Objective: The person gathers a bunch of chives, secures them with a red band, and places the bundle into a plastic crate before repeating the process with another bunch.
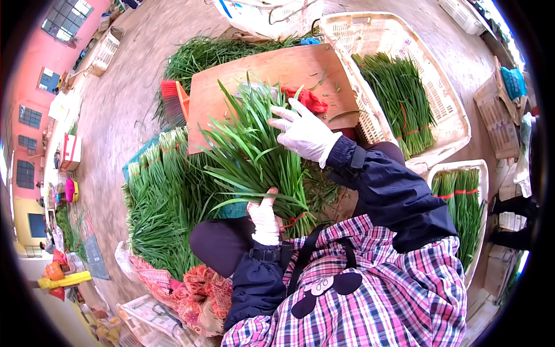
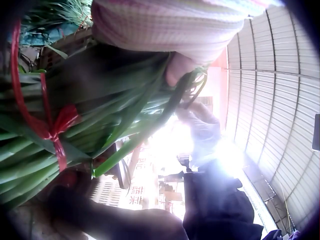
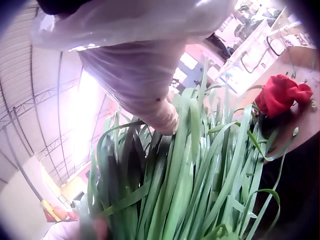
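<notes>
Head view: left hand [image 1: 264,221] curled round the bunch [image 1: 251,151] at six o'clock, right hand [image 1: 303,132], fingers wide, at two.

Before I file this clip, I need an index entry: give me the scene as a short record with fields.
Work in hand: bundle of green leaves, tied with a red band
Left hand: gloved, gripping the bundle near the band
Right hand: gloved, fingers extended, touching the leaves
Board: brown, beyond the bundle, bunched red material on it
Large crate: to the right, holding tied green bunches
</notes>
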Demonstrator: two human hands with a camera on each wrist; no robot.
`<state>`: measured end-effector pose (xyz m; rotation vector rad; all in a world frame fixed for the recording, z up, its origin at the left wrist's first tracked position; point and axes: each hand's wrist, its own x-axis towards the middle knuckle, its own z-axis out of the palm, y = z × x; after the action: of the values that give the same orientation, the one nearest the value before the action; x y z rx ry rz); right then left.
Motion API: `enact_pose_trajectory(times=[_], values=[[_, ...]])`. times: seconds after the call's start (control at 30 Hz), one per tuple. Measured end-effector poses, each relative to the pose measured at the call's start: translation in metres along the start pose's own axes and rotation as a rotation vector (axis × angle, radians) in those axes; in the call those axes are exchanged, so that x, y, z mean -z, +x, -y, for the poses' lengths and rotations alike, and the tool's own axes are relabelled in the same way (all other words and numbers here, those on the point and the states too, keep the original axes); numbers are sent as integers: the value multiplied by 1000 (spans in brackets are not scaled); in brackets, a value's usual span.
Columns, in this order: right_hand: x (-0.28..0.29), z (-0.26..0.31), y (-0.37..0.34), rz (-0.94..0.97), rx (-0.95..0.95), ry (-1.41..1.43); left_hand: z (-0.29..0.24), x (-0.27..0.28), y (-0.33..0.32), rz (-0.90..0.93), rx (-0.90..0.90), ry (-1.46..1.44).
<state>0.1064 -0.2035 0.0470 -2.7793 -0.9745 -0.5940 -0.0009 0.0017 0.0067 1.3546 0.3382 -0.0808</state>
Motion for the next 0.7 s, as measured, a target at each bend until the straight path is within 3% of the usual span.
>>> enact_pose_trajectory(times=[0.13, 0.17, 0.2, 0.27, 0.3, 0.33, 0.4, 0.43, 0.53, 0.57, 0.6, 0.67, 0.7], values=[[10, 5, -3, -34, -142, 427, -2, -3, -1, 3, -13, -47], [8, 2, -3, -140, -171, 692, -4, -2, -3, -7, 26, -53], [16, 5, -6, -264, -363, 1217, -3, -1, -2, -1, 27, -65], [27, -1, -6, -569, -682, 1812, 2, 2, -1, 7, 28, -94], [41, -4, -9, -766, -546, 2158, 2, 2, -1, 9, 7, -61], [33, -13, -20, -822, -312, 2317, 2, 5, 0, 12, 8, -35], [34, -16, -32, -923, -154, 2157, 8, 13, 2, 16, 12, 14], [36, -17, -38, -893, -318, 2123, 10, 17, 4, 22, -27, 113], [51, -14, -44, -470, -839, 1623, 8, 20, 2, 25, -24, 174], [21, -21, -51, -442, -640, 1514, 5, 18, 0, 17, -103, 278], [8, -24, -48, -453, -499, 1116, 9, 21, 0, 24, -128, 305], [-1, -22, -40, -392, -431, 619, 18, 30, 1, 50, -160, 347], [-9, -24, -36, -381, -407, 587, 19, 33, 1, 70, -165, 363]])
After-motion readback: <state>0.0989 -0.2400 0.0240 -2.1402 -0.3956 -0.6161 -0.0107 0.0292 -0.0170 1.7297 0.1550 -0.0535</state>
